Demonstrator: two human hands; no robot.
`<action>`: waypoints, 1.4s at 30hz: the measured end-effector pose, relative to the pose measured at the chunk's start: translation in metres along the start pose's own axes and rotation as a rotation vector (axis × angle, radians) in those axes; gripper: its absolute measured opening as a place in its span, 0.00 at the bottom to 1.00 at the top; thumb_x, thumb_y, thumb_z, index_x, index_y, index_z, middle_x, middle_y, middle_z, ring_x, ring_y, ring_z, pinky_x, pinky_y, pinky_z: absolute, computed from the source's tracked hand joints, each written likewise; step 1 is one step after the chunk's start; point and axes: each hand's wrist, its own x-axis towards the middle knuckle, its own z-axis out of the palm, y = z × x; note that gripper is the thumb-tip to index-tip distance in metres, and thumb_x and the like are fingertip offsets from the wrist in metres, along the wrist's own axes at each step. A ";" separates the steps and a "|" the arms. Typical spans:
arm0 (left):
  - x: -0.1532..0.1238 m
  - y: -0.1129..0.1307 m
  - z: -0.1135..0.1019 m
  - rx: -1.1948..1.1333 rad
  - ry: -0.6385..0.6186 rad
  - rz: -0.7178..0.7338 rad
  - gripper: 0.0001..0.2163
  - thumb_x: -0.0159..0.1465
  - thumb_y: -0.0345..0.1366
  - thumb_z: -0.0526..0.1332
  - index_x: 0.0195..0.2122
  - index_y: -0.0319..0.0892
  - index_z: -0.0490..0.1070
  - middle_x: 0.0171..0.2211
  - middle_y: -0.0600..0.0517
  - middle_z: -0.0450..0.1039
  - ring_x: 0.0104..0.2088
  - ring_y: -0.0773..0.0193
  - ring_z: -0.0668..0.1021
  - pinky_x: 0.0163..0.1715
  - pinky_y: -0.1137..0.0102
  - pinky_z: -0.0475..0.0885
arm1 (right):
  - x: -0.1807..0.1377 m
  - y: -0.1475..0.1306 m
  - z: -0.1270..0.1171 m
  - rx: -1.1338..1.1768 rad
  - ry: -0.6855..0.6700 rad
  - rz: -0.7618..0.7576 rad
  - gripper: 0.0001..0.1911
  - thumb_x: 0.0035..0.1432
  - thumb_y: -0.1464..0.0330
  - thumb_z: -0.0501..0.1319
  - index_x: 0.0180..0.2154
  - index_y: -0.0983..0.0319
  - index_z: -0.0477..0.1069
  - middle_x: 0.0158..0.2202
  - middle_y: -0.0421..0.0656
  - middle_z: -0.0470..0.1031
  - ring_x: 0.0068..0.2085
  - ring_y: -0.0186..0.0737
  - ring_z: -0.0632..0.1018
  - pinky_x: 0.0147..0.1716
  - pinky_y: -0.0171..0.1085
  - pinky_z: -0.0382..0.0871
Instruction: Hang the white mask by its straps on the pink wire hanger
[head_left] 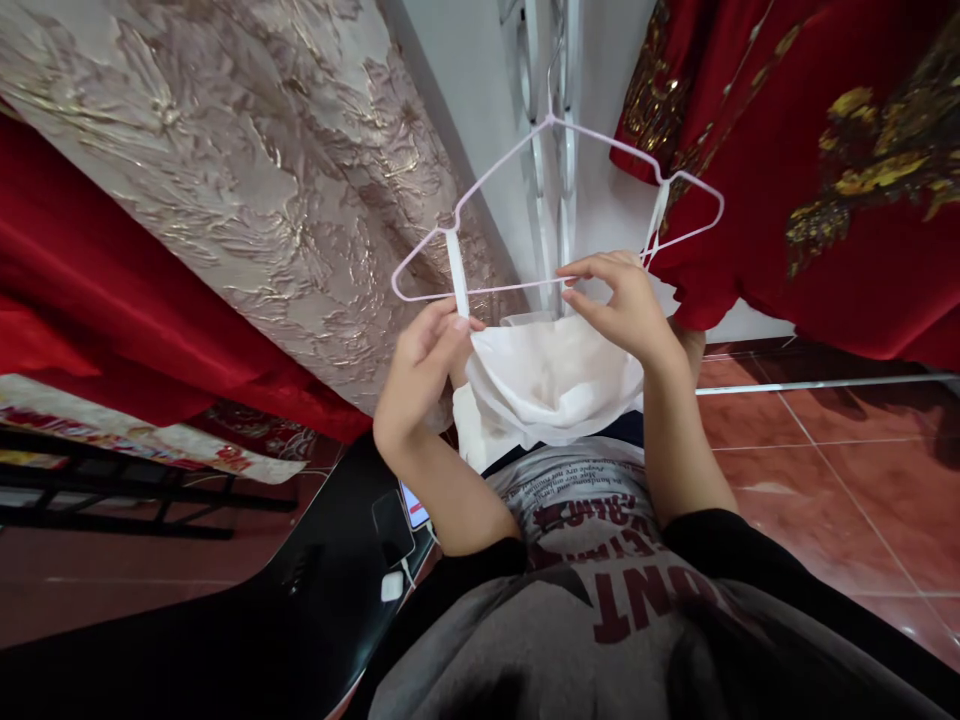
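Observation:
A thin pale pink wire hanger (pixel 525 160) hangs in front of me, its hook near a white metal rail. A white garment (pixel 551 375) with narrow straps dangles from it; one strap loops over each end of the hanger. My left hand (pixel 420 365) is closed, pinching the garment's top edge below the left strap. My right hand (pixel 626 305) is closed in a pinch on the hanger's bottom bar and the garment's top edge near the right strap.
Red fabric with gold embroidery (pixel 817 160) hangs at the right. A beige embossed cloth (pixel 247 170) and red drapery (pixel 112 300) hang at the left. A black seat (pixel 300 610) with a phone (pixel 414 505) is at my lower left. Red floor tiles (pixel 817 470) lie at the right.

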 end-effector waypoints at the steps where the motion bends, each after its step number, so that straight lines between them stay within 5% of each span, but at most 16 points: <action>1: -0.001 0.005 -0.001 0.016 0.024 0.011 0.11 0.68 0.46 0.72 0.45 0.45 0.82 0.37 0.46 0.84 0.38 0.59 0.84 0.43 0.65 0.81 | 0.000 -0.001 0.000 0.001 0.006 0.002 0.09 0.64 0.63 0.65 0.44 0.53 0.81 0.41 0.42 0.85 0.47 0.52 0.82 0.59 0.55 0.65; 4: 0.008 0.012 0.007 -0.041 0.101 0.052 0.12 0.69 0.48 0.71 0.39 0.44 0.82 0.31 0.48 0.80 0.35 0.60 0.83 0.35 0.68 0.79 | 0.000 -0.003 0.000 -0.001 0.000 0.007 0.08 0.64 0.62 0.65 0.43 0.53 0.81 0.40 0.41 0.84 0.46 0.51 0.81 0.58 0.53 0.66; 7: 0.033 0.015 0.024 -0.232 0.151 0.118 0.12 0.70 0.49 0.69 0.42 0.46 0.81 0.38 0.47 0.81 0.41 0.58 0.84 0.28 0.70 0.74 | -0.001 -0.006 0.000 0.001 -0.023 0.002 0.08 0.64 0.62 0.65 0.43 0.54 0.80 0.39 0.41 0.84 0.45 0.50 0.81 0.57 0.52 0.66; 12: 0.066 0.007 0.027 -0.405 0.402 0.217 0.10 0.73 0.43 0.63 0.50 0.46 0.78 0.64 0.46 0.77 0.66 0.52 0.76 0.40 0.69 0.77 | -0.003 -0.004 -0.004 -0.008 -0.068 -0.010 0.10 0.66 0.59 0.64 0.46 0.53 0.79 0.43 0.42 0.85 0.48 0.52 0.81 0.60 0.54 0.65; 16: 0.066 -0.021 0.008 -0.268 0.672 0.203 0.10 0.70 0.38 0.67 0.51 0.53 0.78 0.65 0.54 0.77 0.73 0.49 0.68 0.40 0.67 0.75 | -0.003 -0.002 -0.002 -0.010 -0.074 -0.007 0.12 0.65 0.59 0.64 0.47 0.53 0.80 0.44 0.42 0.84 0.49 0.53 0.81 0.60 0.56 0.65; 22: 0.055 -0.047 0.010 -0.164 0.478 0.080 0.19 0.67 0.57 0.67 0.43 0.46 0.77 0.45 0.44 0.83 0.49 0.53 0.85 0.28 0.72 0.72 | -0.003 -0.017 0.004 0.125 -0.087 -0.053 0.12 0.66 0.59 0.67 0.49 0.53 0.80 0.48 0.43 0.85 0.51 0.53 0.82 0.60 0.57 0.69; 25: 0.052 -0.045 0.021 -0.182 0.477 0.106 0.20 0.70 0.58 0.63 0.42 0.45 0.76 0.42 0.44 0.82 0.45 0.56 0.86 0.29 0.73 0.73 | -0.005 -0.014 -0.006 0.239 0.209 -0.002 0.05 0.68 0.62 0.65 0.41 0.50 0.80 0.46 0.43 0.86 0.50 0.49 0.83 0.56 0.53 0.75; 28: 0.052 -0.042 0.026 -0.201 0.487 0.096 0.17 0.71 0.55 0.63 0.40 0.45 0.75 0.41 0.45 0.82 0.44 0.57 0.86 0.29 0.73 0.74 | -0.010 0.010 -0.026 0.208 0.594 0.288 0.09 0.61 0.68 0.63 0.28 0.51 0.76 0.31 0.42 0.81 0.36 0.45 0.80 0.41 0.50 0.78; 30: 0.053 -0.042 0.027 -0.226 0.497 0.085 0.16 0.71 0.54 0.63 0.40 0.45 0.74 0.40 0.45 0.82 0.43 0.58 0.86 0.28 0.73 0.74 | -0.015 0.033 -0.042 0.196 0.511 0.415 0.10 0.56 0.71 0.63 0.23 0.56 0.74 0.24 0.42 0.76 0.26 0.41 0.74 0.32 0.48 0.75; 31: 0.053 -0.042 0.027 -0.234 0.506 0.077 0.16 0.72 0.54 0.64 0.40 0.45 0.74 0.40 0.46 0.82 0.43 0.58 0.86 0.27 0.73 0.74 | -0.018 0.043 -0.048 0.189 0.389 0.518 0.08 0.53 0.71 0.63 0.23 0.58 0.76 0.24 0.42 0.77 0.25 0.39 0.74 0.31 0.47 0.75; 33: 0.053 -0.042 0.027 -0.233 0.518 0.058 0.16 0.72 0.54 0.63 0.39 0.46 0.74 0.40 0.46 0.82 0.43 0.59 0.86 0.27 0.74 0.73 | -0.022 0.058 -0.053 0.192 0.361 0.563 0.05 0.51 0.72 0.64 0.28 0.60 0.79 0.27 0.43 0.80 0.28 0.39 0.77 0.34 0.45 0.77; 37: 0.050 -0.041 0.026 -0.216 0.490 0.052 0.16 0.73 0.53 0.63 0.39 0.46 0.74 0.43 0.44 0.84 0.45 0.58 0.87 0.28 0.73 0.75 | -0.021 0.065 -0.036 0.261 0.489 0.395 0.05 0.57 0.70 0.63 0.35 0.58 0.79 0.34 0.44 0.83 0.35 0.41 0.82 0.44 0.47 0.79; 42: 0.047 -0.042 0.025 -0.224 0.437 0.090 0.18 0.71 0.57 0.63 0.40 0.46 0.73 0.46 0.43 0.85 0.49 0.54 0.86 0.32 0.71 0.77 | -0.015 0.059 -0.008 0.465 0.375 0.366 0.04 0.56 0.70 0.64 0.34 0.58 0.78 0.34 0.41 0.82 0.39 0.40 0.83 0.45 0.44 0.79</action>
